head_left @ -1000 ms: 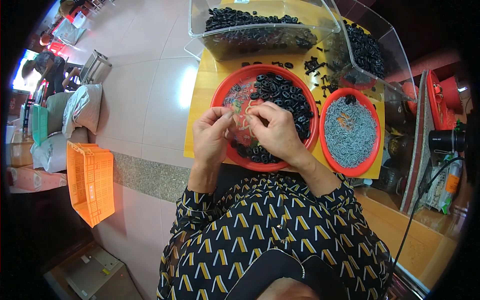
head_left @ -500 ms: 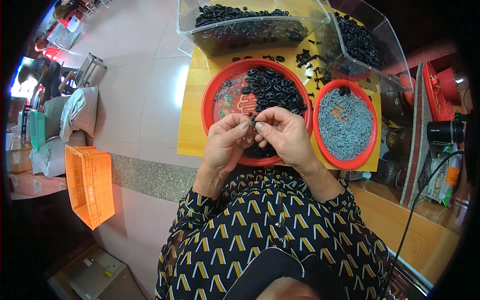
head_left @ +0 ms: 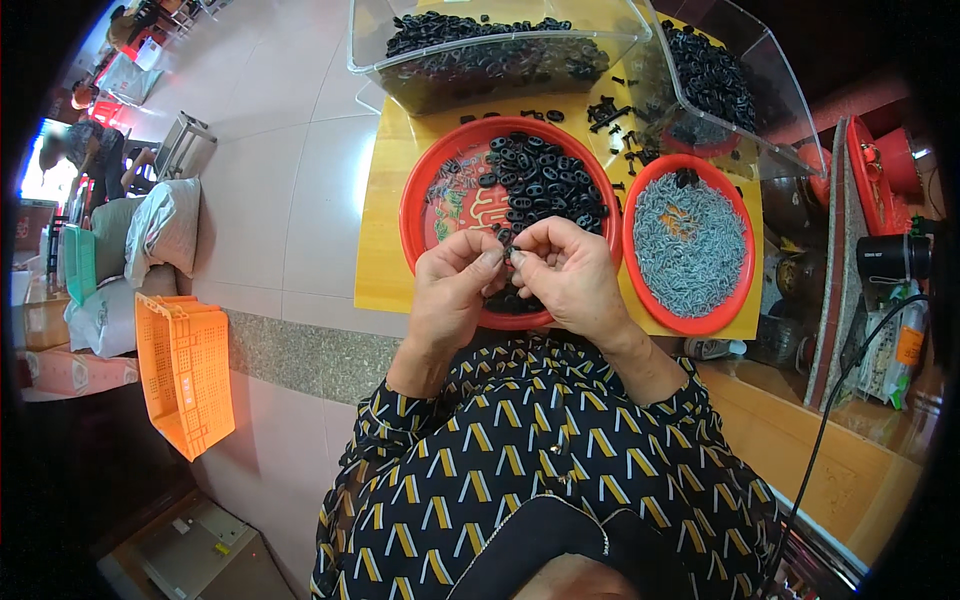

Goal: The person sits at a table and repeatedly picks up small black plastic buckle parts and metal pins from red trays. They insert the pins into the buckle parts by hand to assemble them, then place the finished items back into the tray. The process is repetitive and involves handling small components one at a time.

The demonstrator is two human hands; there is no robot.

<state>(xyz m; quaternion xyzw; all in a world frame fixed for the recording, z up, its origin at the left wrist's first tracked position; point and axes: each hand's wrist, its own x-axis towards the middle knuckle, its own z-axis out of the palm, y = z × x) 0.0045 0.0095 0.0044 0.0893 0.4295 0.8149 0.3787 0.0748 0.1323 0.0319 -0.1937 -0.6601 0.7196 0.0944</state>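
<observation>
Black small part (head_left: 506, 256) pinched between fingertips of left hand (head_left: 452, 290) and right hand (head_left: 568, 275), both closed on it, above the near rim of the left red tray (head_left: 415, 215); grey-filled red tray (head_left: 636, 255) just right.

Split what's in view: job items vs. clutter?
In use: left hand, right hand, small black part pinched between them, red tray of black parts, red tray of grey pieces.
Lying about: orange crate, clear bins.

Pale tiled floor (head_left: 290, 160) with a speckled grey strip (head_left: 300, 350), orange crate (head_left: 185, 370) and stuffed sacks (head_left: 160, 230) off left.
</observation>
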